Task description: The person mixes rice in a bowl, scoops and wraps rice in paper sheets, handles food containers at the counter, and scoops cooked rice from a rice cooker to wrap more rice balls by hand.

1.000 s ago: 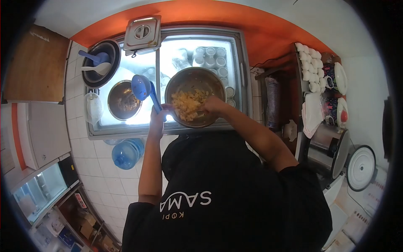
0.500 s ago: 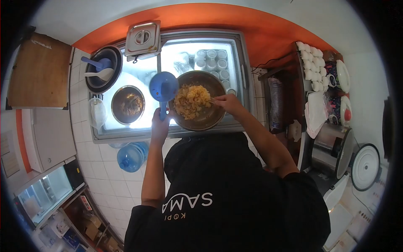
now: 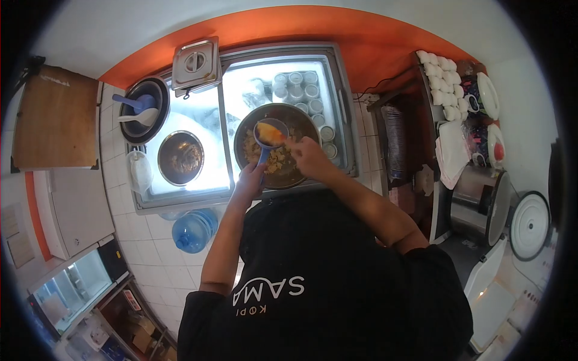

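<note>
My left hand (image 3: 248,180) is closed round the handle of a blue plastic ladle (image 3: 265,154). The ladle's bowl is held over a large metal bowl (image 3: 242,124), with its hollow facing up and yellow rice (image 3: 269,133) in it. My right hand (image 3: 310,158) is closed on a utensil, apparently a spoon, whose end reaches the ladle's bowl; motion blurs it and the fingers hide most of its handle. Below, loose fried rice (image 3: 280,160) with browned bits lies in the metal bowl.
The metal bowl stands on a lit glass-topped chest freezer (image 3: 226,192). Left of it are a smaller metal bowl (image 3: 180,157), a black basin (image 3: 158,90) with scoops and a lidded steel pan (image 3: 195,63). Egg trays (image 3: 442,84) stand right; a water jug (image 3: 191,236) is on the floor.
The blue ladle has moved right over the bowl, turned hollow side up, and now holds rice. My right hand has moved left and down toward it. The view has shifted slightly.
</note>
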{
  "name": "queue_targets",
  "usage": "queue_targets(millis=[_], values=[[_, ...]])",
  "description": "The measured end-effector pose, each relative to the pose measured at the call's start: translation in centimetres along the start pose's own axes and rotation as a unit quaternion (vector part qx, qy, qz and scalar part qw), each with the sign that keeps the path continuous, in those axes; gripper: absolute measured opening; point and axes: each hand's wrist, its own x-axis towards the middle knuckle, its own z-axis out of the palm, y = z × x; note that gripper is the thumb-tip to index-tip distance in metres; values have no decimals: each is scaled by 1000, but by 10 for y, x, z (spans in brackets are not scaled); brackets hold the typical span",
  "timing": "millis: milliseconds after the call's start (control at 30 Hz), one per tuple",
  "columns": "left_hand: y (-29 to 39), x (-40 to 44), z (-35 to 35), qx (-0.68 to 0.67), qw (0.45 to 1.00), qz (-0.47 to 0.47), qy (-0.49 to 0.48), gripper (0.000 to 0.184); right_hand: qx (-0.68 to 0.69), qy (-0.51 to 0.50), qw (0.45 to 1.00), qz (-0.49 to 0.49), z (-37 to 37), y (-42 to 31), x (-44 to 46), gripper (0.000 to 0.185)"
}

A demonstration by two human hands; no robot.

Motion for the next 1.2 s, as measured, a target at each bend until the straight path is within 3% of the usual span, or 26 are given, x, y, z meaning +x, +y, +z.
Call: queue_targets(millis=[33,133,167,233,267,333,433,467,633,800,867,967,1000,1033,1200], values=[[-1,2,-1,2,1000,1,-2,28,-21,34,998,-42,6,-1,-1,39],[-11,7,-11,-40,999,4,-26,26,-20,63,997,-51,-14,-13,-4,35],[-13,7,-13,-26,999,17,9,27,-20,61,997,-51,-28,-18,-2,35],[-23,10,-22,-12,999,28,45,27,-7,-44,992,119,-57,-21,16,29],[-28,12,-29,29,994,73,80,26,-5,-44,992,121,-53,-9,30,29],[-36,14,-37,76,984,117,110,26,-221,-16,971,95,-36,30,56,24],[-44,19,-38,-27,963,248,104,24,-265,-40,963,-30,-13,24,82,24],[-48,25,-37,-26,963,247,100,24,-274,-60,957,-70,-11,11,84,25],[-55,32,-38,-58,949,299,88,26,-286,-186,937,-75,8,12,76,31],[-55,29,-40,-132,950,271,77,27,-280,-226,933,-16,-30,10,76,35],[-56,27,-40,-155,949,265,65,28,-245,-95,964,25,-39,8,79,33],[-53,27,-40,-141,952,262,77,29,-302,-117,945,-35,-23,10,62,36],[-52,28,-41,-143,953,258,69,29,-304,-117,945,-35,-22,8,55,36],[-54,28,-41,-146,955,252,61,30,-283,-148,947,-34,-20,6,45,22],[-58,30,-42,-133,953,265,62,31,-317,-170,933,-27,-50,-4,49,21]])
